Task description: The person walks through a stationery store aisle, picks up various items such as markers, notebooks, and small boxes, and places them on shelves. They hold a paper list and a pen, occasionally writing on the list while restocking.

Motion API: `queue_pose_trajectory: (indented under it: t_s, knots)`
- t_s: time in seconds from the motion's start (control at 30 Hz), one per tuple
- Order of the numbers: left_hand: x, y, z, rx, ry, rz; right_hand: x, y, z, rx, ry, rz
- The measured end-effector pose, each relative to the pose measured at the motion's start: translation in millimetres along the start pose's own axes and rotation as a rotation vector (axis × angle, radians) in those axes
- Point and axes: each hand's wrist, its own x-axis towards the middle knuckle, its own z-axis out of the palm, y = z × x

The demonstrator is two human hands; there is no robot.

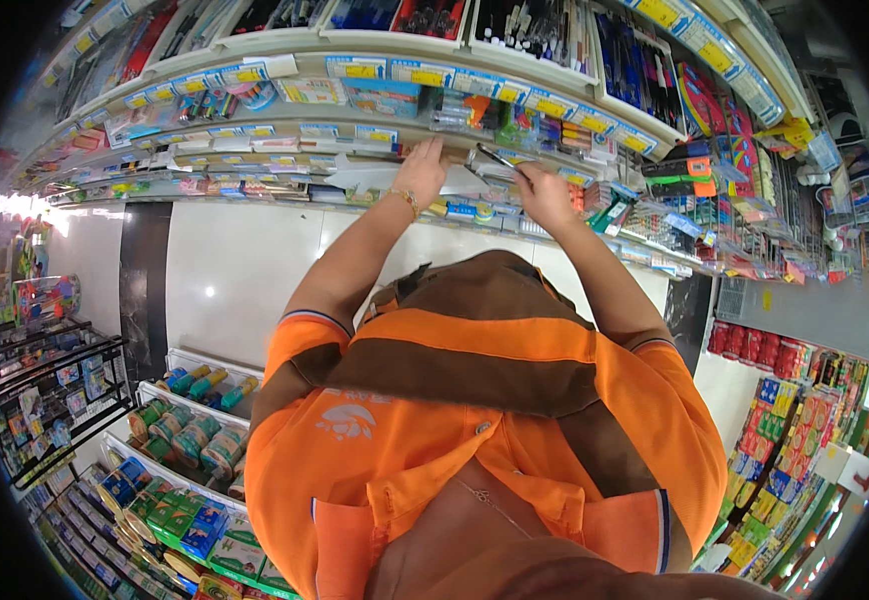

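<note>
My right hand [545,196] is closed around one end of a dark pen-like item [496,157], which slants up and left in front of the lower shelves. To its left, my left hand [422,174] lies with fingers together and extended against a shelf edge, beside a sheet of clear plastic [374,176]. Whether its palm holds anything is hidden. Above both hands runs a shelf edge with yellow and blue price tags [423,73]. Over that edge stand white trays of pens [532,30].
Packaged stationery [704,176] hangs on hooks at the right. Behind me on the left are bins of rolled goods [202,435] and a black wire rack [67,390]. Boxed goods [772,450] line shelves at the lower right. A pale tiled floor [232,262] lies below the shelving.
</note>
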Motion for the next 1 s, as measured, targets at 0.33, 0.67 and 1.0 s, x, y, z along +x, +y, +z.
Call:
queue_pose_trajectory:
  t_s: [0.33, 0.67, 1.0]
  knots:
    - [-5.4, 3.7, -18.7, 0.182, -0.035, 0.147, 44.3, -5.5, 74.4, -0.027, -0.026, 0.062]
    - [-2.4, 1.9, -37.5, 0.221, -0.084, 0.237, 42.0, -11.3, 75.1, -0.159, -0.079, 0.058]
    - [9.4, -1.2, -33.1, 0.303, -0.067, 0.264, 54.6, -8.9, 72.5, -0.157, -0.111, 0.081]
